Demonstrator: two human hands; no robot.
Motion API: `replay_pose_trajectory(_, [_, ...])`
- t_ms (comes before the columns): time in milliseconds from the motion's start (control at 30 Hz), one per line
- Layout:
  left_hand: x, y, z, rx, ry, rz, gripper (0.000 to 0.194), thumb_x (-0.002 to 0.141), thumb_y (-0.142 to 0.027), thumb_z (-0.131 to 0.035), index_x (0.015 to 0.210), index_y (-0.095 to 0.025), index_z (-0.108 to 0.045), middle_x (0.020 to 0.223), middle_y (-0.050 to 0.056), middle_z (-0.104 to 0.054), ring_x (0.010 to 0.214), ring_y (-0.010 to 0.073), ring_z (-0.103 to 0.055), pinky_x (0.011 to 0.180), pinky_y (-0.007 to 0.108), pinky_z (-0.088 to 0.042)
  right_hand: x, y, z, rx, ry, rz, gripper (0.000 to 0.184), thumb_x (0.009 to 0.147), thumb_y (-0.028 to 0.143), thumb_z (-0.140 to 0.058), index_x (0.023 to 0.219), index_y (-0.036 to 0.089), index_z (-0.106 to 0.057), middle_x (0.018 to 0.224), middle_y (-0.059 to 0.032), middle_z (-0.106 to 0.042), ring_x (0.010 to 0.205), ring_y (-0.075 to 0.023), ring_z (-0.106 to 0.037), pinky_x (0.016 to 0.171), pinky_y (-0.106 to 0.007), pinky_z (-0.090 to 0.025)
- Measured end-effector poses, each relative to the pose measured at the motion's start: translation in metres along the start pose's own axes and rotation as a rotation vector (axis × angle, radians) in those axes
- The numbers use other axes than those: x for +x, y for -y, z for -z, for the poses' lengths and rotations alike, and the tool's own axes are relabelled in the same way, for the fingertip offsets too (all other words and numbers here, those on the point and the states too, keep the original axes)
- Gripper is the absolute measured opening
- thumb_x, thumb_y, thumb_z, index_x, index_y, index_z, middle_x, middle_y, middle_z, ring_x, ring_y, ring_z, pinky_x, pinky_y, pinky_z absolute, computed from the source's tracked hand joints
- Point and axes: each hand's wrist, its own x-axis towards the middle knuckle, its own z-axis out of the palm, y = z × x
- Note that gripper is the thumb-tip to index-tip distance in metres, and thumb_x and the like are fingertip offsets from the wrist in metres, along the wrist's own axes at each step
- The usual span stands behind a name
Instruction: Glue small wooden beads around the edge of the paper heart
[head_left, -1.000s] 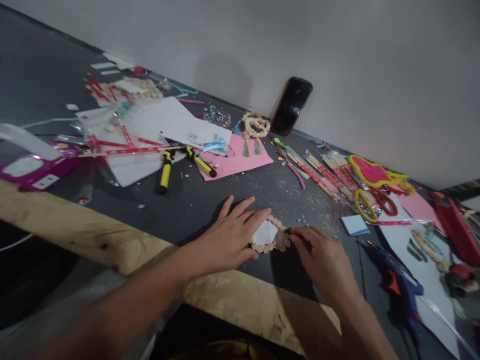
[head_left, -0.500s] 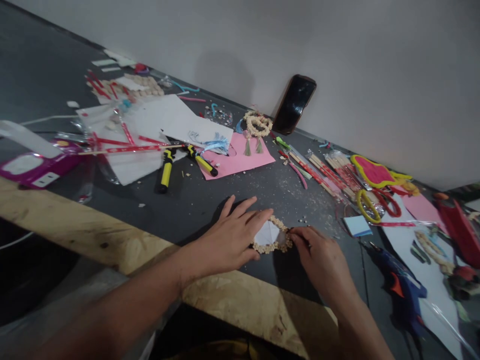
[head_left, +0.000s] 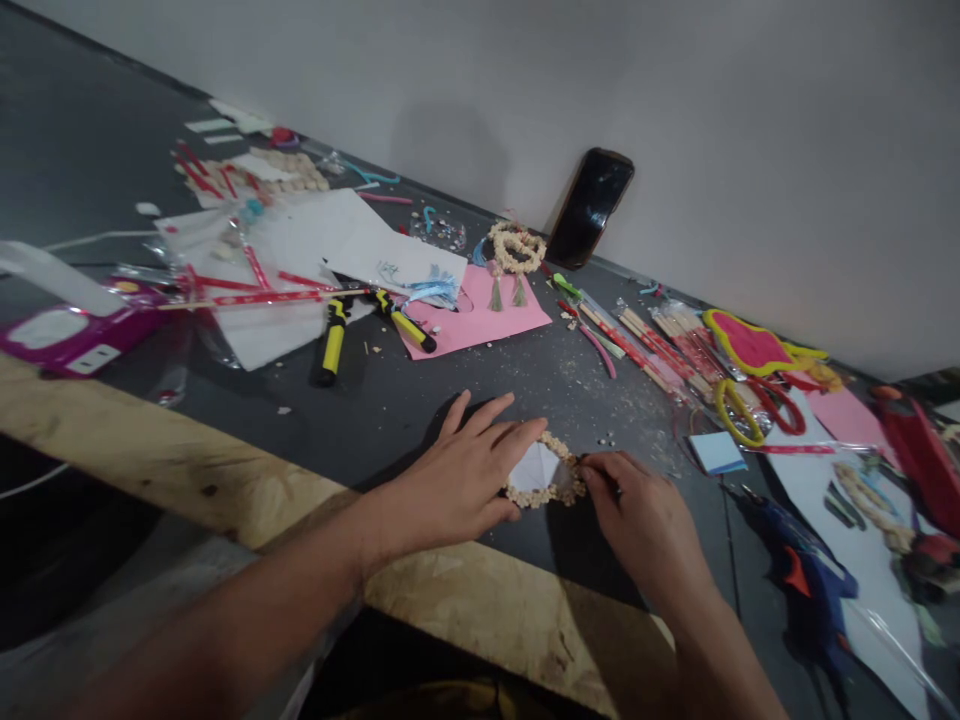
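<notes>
A small ring-shaped ornament (head_left: pixel 561 492) lies on the dark table, its rim covered with pale, crumb-like pieces around a white paper (head_left: pixel 534 467) with fold lines. My left hand (head_left: pixel 469 465) rests flat over its left side, fingers spread, holding it against the table. At the right edge of the rim, my right hand (head_left: pixel 637 505) has thumb and fingertips pinched together. Whatever sits between those fingertips is hidden. Farther back, similar pale rings with tassels (head_left: pixel 517 248) lie by a pink sheet (head_left: pixel 487 320).
Yellow-and-black pliers (head_left: pixel 332 345) lie left of centre. A blue glue gun (head_left: pixel 806 570) and scissors with yellow and red handles (head_left: pixel 739 412) are on the right. A phone (head_left: pixel 591 208) leans against the wall. A purple device (head_left: pixel 82 325) stands far left; wooden sticks (head_left: pixel 652 350) lie behind.
</notes>
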Motion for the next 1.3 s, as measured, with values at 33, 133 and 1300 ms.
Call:
replay_pose_trajectory(33, [0.0, 0.0, 0.0, 0.002, 0.0, -0.001, 0.075, 0.083, -0.035, -0.057, 0.144, -0.022, -0.014, 0.145, 0.008, -0.037, 0.14, 0.0284, -0.009, 0.109, 0.054, -0.002, 0.0, 0.0, 0.0, 0.004, -0.012, 0.006, 0.02, 0.088, 0.029, -0.044, 0.087, 0.023, -0.063, 0.085, -0.0021, -0.068, 0.078, -0.018, -0.062, 0.069, -0.03, -0.041])
replay_pose_trajectory(133, [0.0, 0.0, 0.0, 0.004, -0.005, -0.001, 0.076, 0.083, -0.035, -0.057, 0.144, -0.022, -0.014, 0.145, 0.007, -0.037, 0.14, 0.0283, -0.01, 0.109, 0.054, -0.001, -0.001, -0.001, 0.0, 0.016, -0.038, 0.008, 0.02, 0.088, 0.029, -0.044, 0.087, 0.023, -0.064, 0.085, -0.0026, -0.068, 0.077, -0.0178, -0.062, 0.067, -0.029, -0.041])
replay_pose_trajectory(1300, [0.0, 0.001, -0.001, 0.003, -0.006, -0.001, 0.074, 0.084, -0.036, -0.056, 0.144, -0.022, -0.014, 0.146, 0.008, -0.036, 0.14, 0.0272, -0.008, 0.11, 0.053, -0.001, -0.017, -0.007, 0.009, 0.061, -0.068, -0.017, 0.021, 0.085, 0.038, -0.05, 0.091, 0.024, -0.065, 0.082, -0.0018, -0.069, 0.07, -0.0156, -0.063, 0.061, -0.026, -0.045])
